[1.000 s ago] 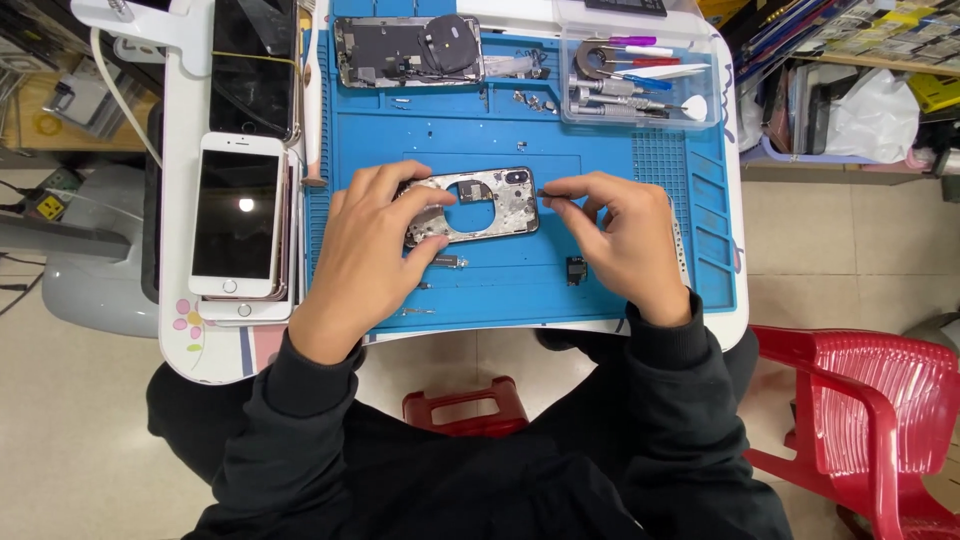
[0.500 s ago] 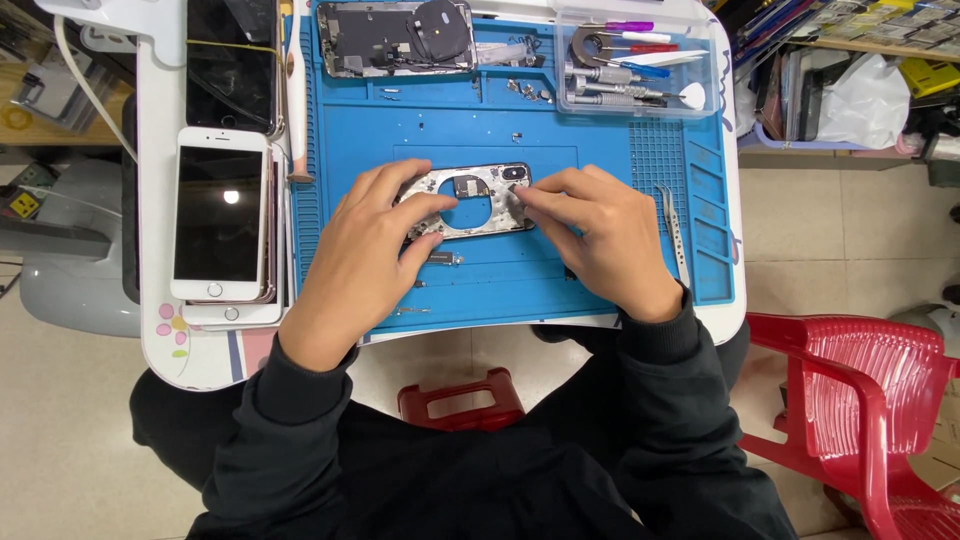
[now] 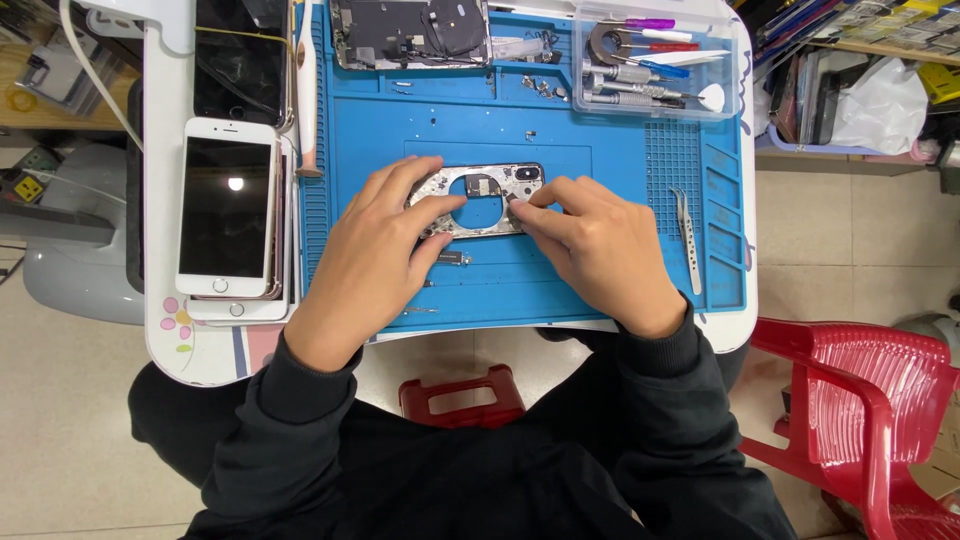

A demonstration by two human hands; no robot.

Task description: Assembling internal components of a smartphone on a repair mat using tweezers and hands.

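Note:
A stripped silver phone frame (image 3: pixel 486 190) with a round hole in it lies in the middle of the blue repair mat (image 3: pixel 620 265). My left hand (image 3: pixel 375 250) rests on the frame's left end, fingers pressing it down. Fingertips of my right hand (image 3: pixel 595 245) pinch together on the frame's right part, near a small component; whether they hold something tiny I cannot see. A small dark part (image 3: pixel 452 258) lies on the mat just below the frame.
Tweezers (image 3: pixel 686 238) lie at the mat's right. A clear tray of screwdrivers and tools (image 3: pixel 655 60) and an opened phone body (image 3: pixel 410 32) sit at the back. White phones (image 3: pixel 226 215) are stacked left. A red plastic chair (image 3: pixel 860 400) stands at right, a red stool (image 3: pixel 462 395) below.
My right hand has moved left from the mat's right side onto the frame's right part. The left hand has stayed on the frame.

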